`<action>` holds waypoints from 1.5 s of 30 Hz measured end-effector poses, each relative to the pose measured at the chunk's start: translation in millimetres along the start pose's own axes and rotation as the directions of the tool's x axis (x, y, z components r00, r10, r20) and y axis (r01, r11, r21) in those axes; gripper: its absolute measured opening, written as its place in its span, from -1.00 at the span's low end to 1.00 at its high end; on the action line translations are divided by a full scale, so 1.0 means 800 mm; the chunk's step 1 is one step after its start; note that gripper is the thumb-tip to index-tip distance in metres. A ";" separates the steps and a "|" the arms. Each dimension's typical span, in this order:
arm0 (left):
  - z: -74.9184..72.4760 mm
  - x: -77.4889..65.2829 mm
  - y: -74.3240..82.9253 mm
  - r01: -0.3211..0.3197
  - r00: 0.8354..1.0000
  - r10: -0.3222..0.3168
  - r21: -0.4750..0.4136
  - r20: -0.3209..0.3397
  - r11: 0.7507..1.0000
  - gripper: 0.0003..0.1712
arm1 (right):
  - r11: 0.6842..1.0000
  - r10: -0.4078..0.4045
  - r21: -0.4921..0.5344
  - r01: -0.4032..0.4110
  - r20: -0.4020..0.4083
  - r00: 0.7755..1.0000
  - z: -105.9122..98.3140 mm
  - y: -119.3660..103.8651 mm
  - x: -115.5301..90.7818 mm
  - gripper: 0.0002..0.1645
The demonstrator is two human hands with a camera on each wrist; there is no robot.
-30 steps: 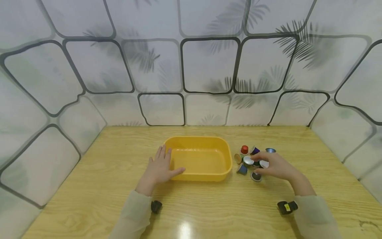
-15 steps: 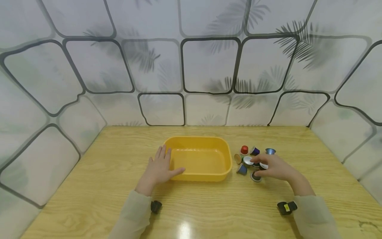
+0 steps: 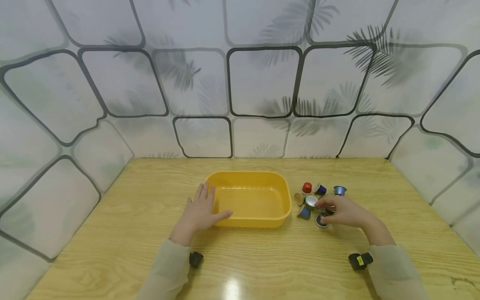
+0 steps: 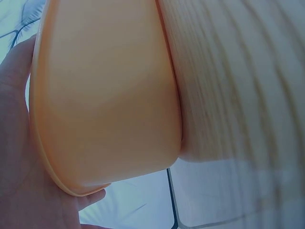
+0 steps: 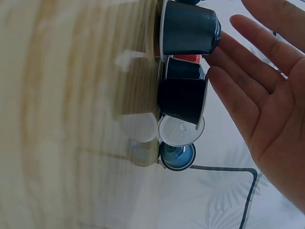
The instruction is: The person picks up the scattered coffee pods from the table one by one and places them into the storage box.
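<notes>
Right hand (image 3: 346, 210): fingers loosely bent and unclosed, a gap between thumb and forefinger; no grasp seen. Thumb beside the dark capsule (image 3: 321, 221); contact cannot be told from the head view. The dark capsule stands on its broad rim, narrow end up, which probably gives it its steady footing and leaves the tapered side free for a pinch. The right wrist view shows extended, separated fingers, consistent with nothing held. Left hand (image 3: 198, 211): fingers laid straight along the left rim of the yellow tray (image 3: 243, 222), thumb over its near-left corner; not clenched. Judged a steadying touch, light, spread along one side to keep the tray from sliding. Tray sits flat on its base, about midway between the table's side edges, nearer the far edge. Around the right hand, between the tray's right rim and the table's right edge: silver-lidded capsule (image 3: 311, 202) just by the forefinger, lid showing; blue capsule (image 3: 304, 212) on its side, probably because its taper will not stand that way; gold-lidded capsule (image 3: 298, 198) close to the tray, lid turned outward. Further toward the far edge: red capsule (image 3: 307, 188) rim-down, purple capsule (image 3: 320, 189) tipped over, light blue capsule (image 3: 340, 190) rim-up. Others lie partly hidden under the hand; count uncertain. Beyond the wooden table (image 3: 157, 179), patterned covering (image 3: 262, 83) meets its far edge.
</notes>
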State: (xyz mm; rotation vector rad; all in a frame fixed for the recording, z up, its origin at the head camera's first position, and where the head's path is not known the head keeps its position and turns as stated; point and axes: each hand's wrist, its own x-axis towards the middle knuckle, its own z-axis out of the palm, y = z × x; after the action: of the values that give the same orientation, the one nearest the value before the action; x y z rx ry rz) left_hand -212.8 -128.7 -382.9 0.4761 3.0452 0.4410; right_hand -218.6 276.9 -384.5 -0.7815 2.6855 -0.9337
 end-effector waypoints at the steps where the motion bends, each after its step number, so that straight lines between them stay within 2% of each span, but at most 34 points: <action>1: 0.000 0.000 0.000 0.000 1.000 0.000 -0.001 0.002 1.000 0.21 | 1.000 -0.005 0.001 0.005 0.005 1.000 0.000 0.000 0.000 -0.56; 9: -0.002 -0.002 0.002 -0.001 1.000 0.001 -0.025 0.005 1.000 0.18 | 0.999 -0.024 0.032 0.023 0.043 0.999 -0.001 0.004 0.001 -0.58; 17: -0.001 -0.002 0.001 0.001 1.000 -0.001 -0.011 0.005 1.000 0.17 | 0.999 -0.047 0.029 0.045 0.080 0.996 -0.002 0.006 0.002 -0.61; 23: -0.001 -0.002 0.002 0.003 1.000 -0.003 -0.010 0.013 1.000 0.17 | 0.999 -0.015 0.050 0.010 0.103 0.995 -0.001 0.005 0.002 -0.60; 30: 0.000 0.000 0.001 0.001 1.000 -0.001 -0.011 0.012 1.000 0.18 | 0.997 -0.022 0.076 0.014 0.110 0.994 -0.002 0.005 0.002 -0.60; 45: -0.001 -0.002 0.001 -0.001 1.000 0.001 -0.007 0.015 1.000 0.19 | 0.998 0.030 0.050 -0.036 0.122 0.992 0.000 0.004 0.000 -0.62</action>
State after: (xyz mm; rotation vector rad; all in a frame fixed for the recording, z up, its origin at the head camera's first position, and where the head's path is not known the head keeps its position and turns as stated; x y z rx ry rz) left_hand -211.4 -128.4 -382.0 0.4783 3.0283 0.4457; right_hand -220.0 279.3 -386.7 -0.7552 2.5521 -0.9139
